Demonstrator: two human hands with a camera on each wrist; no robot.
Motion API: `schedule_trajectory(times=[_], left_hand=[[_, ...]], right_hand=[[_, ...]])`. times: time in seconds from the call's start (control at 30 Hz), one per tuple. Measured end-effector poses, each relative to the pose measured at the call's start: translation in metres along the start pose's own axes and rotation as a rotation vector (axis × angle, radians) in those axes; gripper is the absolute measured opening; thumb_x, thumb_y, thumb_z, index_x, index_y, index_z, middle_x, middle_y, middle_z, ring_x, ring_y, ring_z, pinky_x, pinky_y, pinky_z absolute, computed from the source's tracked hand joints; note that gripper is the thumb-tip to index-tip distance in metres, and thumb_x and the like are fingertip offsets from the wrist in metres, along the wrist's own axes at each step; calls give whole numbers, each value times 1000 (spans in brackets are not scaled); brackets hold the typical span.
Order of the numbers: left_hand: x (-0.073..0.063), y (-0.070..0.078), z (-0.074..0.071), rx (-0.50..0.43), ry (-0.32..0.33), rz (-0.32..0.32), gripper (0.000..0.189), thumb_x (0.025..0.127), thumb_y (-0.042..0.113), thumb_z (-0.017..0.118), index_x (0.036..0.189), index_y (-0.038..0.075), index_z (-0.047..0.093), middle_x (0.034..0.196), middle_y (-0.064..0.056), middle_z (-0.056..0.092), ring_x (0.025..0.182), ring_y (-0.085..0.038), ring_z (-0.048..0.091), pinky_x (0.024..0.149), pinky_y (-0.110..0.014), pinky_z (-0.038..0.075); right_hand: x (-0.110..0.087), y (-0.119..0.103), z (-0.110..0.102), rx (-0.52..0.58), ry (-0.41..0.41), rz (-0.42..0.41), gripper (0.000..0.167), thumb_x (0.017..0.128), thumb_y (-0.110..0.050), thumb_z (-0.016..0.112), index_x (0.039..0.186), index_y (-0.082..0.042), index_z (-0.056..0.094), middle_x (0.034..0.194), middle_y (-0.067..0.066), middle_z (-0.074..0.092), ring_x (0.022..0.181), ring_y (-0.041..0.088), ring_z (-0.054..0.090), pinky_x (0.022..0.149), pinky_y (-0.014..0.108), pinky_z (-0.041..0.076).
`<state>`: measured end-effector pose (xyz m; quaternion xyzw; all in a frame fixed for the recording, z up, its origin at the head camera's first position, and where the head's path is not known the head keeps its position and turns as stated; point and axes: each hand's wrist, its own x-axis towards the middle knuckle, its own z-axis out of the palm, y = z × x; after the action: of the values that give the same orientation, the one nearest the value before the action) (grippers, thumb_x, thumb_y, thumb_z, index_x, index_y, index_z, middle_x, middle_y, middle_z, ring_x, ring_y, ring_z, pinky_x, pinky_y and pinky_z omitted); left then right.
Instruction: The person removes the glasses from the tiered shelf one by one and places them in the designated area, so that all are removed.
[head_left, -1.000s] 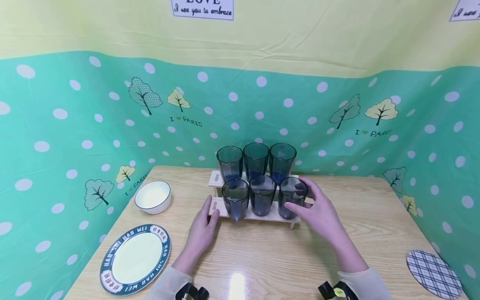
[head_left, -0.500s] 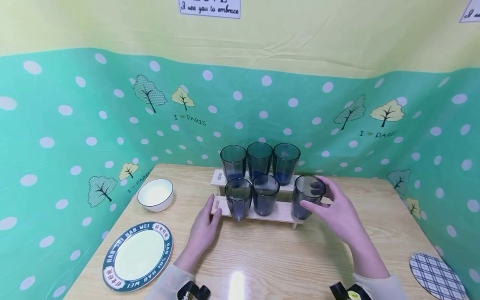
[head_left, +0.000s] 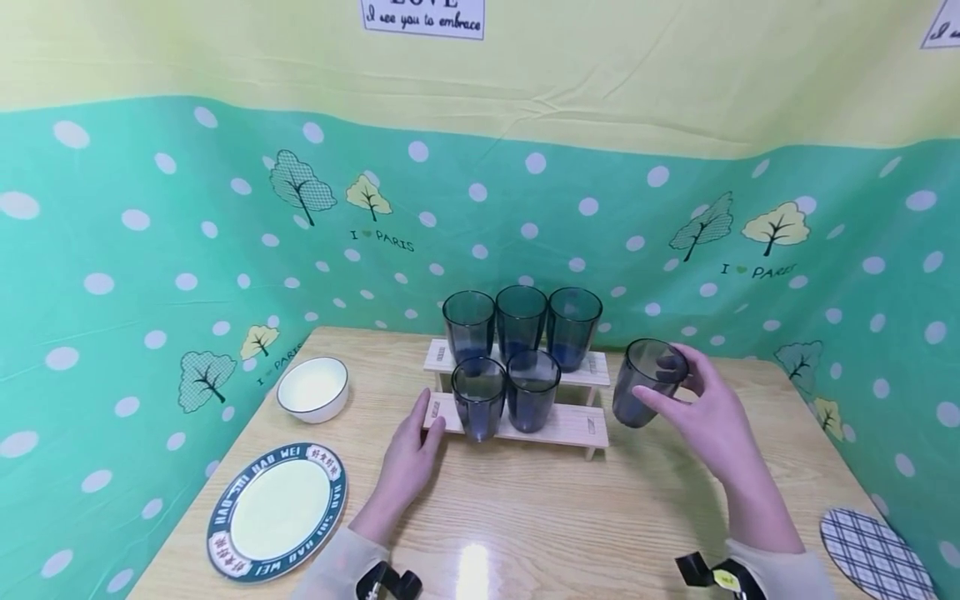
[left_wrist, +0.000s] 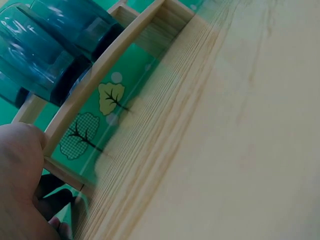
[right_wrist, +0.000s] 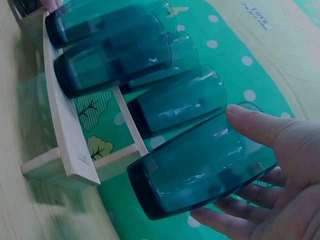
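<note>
Head view: right hand (head_left: 712, 421) grips a glass (head_left: 634, 372) beside the wooden rack (head_left: 576, 427).

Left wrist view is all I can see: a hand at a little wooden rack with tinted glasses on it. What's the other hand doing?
Observer: The right hand holds a tinted glass, off the right end of the wooden rack.
Visitor: Oh! So how many glasses stand on the rack itself?
Observer: Five: three on the upper shelf and two on the lower one.
Visitor: And is there anything on the table to the left of the rack?
Observer: Yes, a plate with a lettered rim lies there, nearer the person than a white bowl.
</note>
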<state>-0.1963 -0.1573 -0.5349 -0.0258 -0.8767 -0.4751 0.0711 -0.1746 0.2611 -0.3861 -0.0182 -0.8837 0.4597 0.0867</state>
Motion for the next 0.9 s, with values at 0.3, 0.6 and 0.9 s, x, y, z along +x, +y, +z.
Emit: schedule_trajectory(times=[0.3,0.6,0.9], left_hand=[[-1,-1,-1,4,6,2,67,118,38,53,176,11,29,175,-19,37,160,-41,36,131,-58,29],[-1,-1,0,-1,12,3,68,118,38,53,176,11,29,175,-19,37,160,-42,36,131,-59,29],[-2,0,1,7,25,22,67,118,36,55,175,9,31,171,-23,42,157,-45,40,129,-61,31]], right_hand=[[14,9,1,2,67,48,112,93,-59,86,176,-14,26,164,30,48,149,55,45,109,72,48],[34,29,17,51,122,86,112,93,-52,90,176,-13,26,165,26,49,147,49,48,111,64,48],[46,46,31,80,119,146,115,93,-53,89,177,-13,22,168,28,43,152,50,43,118,65,45]])
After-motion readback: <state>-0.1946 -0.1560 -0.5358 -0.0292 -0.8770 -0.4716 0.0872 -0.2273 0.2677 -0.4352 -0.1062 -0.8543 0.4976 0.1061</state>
